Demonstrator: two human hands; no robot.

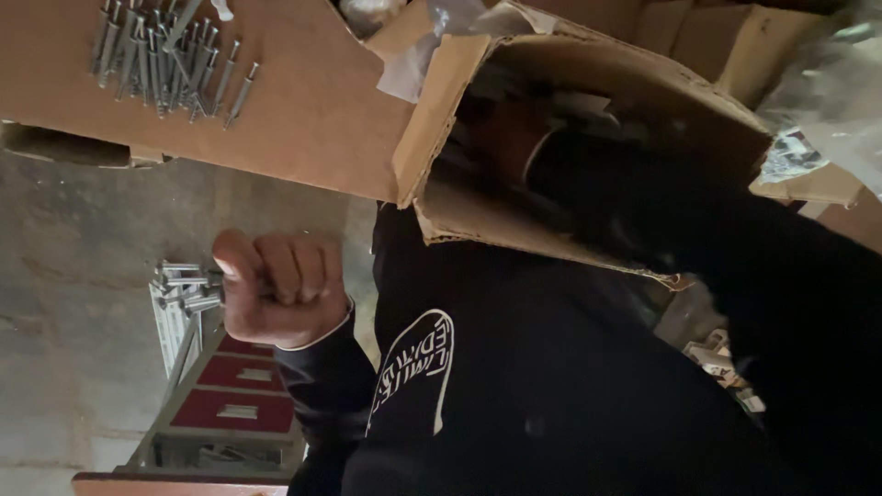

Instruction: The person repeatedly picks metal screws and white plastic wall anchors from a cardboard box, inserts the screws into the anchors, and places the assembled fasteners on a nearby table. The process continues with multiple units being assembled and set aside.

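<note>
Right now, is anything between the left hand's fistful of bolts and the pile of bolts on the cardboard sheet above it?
Nothing visible. The left hand grips a bundle of bolts, and only open space separates it from the loose bolts on the cardboard sheet. The right hand is hidden inside the open carton.

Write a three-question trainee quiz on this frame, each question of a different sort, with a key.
1. True or false: the left hand is closed in a fist around a bundle of metal bolts.
2. Multiple choice: where does the other pile of bolts lie? A) on the flat cardboard sheet B) inside the open cardboard box C) on the red-panelled stand
3. Fill in: the right arm, in a dark sleeve, reaches into the open ____.

Key
1. True.
2. A.
3. Cardboard box; the right hand itself is hidden inside it.
</note>
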